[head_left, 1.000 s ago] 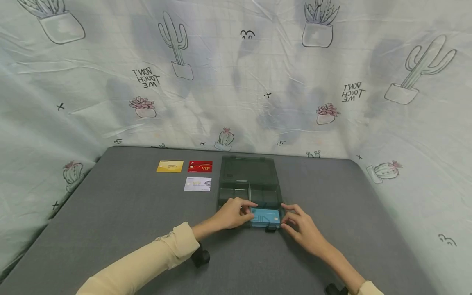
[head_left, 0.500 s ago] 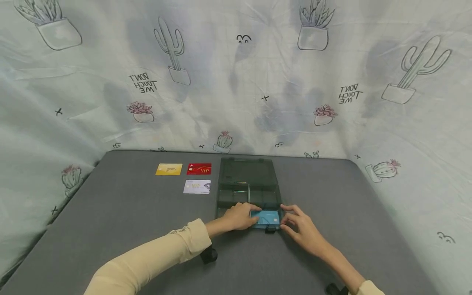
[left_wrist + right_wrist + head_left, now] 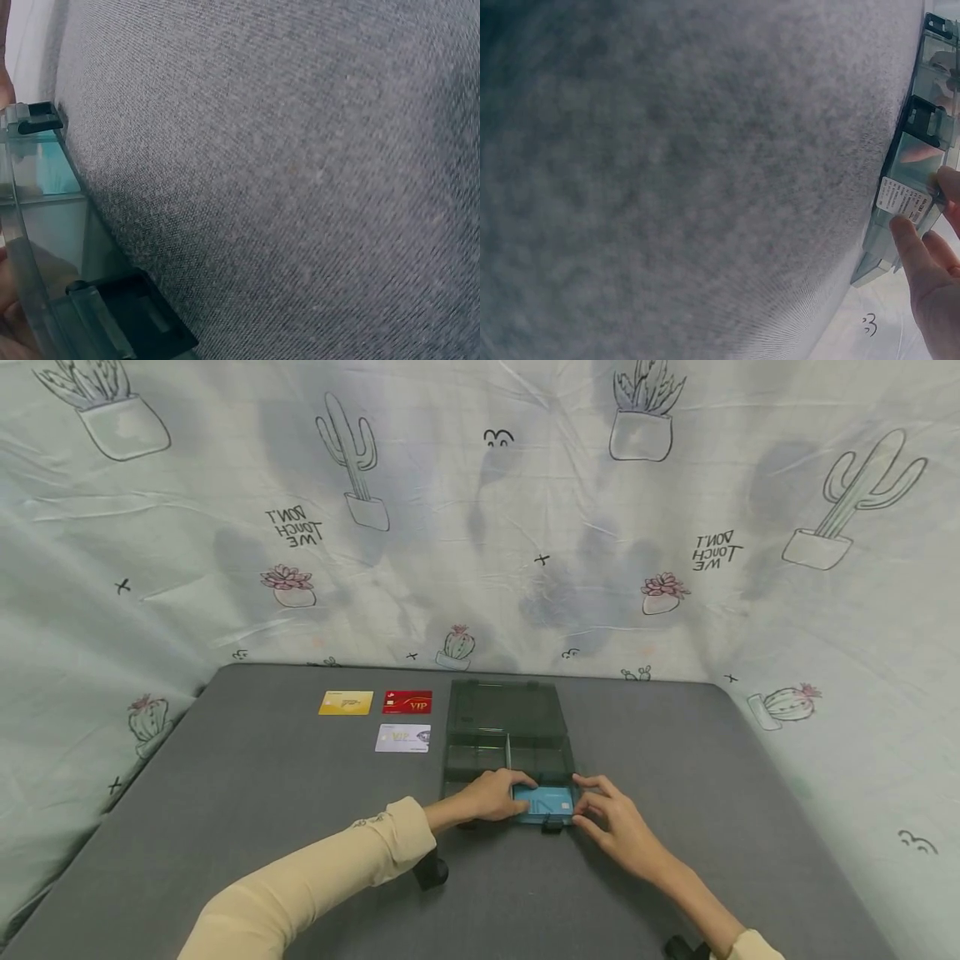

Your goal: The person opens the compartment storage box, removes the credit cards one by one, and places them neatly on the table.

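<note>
A dark translucent plastic box (image 3: 540, 758) with an open lid (image 3: 506, 706) and divided compartments sits mid-table. A blue card (image 3: 551, 800) lies in its front right compartment. My left hand (image 3: 489, 795) reaches over the front left part of the box, its thumb and index finger pinching the card's left part. My right hand (image 3: 617, 828) holds the box's right side, fingers bent and thumb near the front corner. In the right wrist view that thumb (image 3: 901, 225) is on the side wall by a white label (image 3: 904, 196). Black latches (image 3: 142, 315) stick out at the front.
Left of the box lie a yellow card (image 3: 346, 702), a red VIP card (image 3: 407, 702) and a silvery VIP card (image 3: 402, 737). The table is covered in grey cloth (image 3: 300, 802). A cactus-print curtain (image 3: 450, 510) hangs behind the far edge and along both sides.
My left hand has moved right and slightly lower over the blue card, covering its left part. My right hand has stayed at the box's right side. The other cards lie where they were.
</note>
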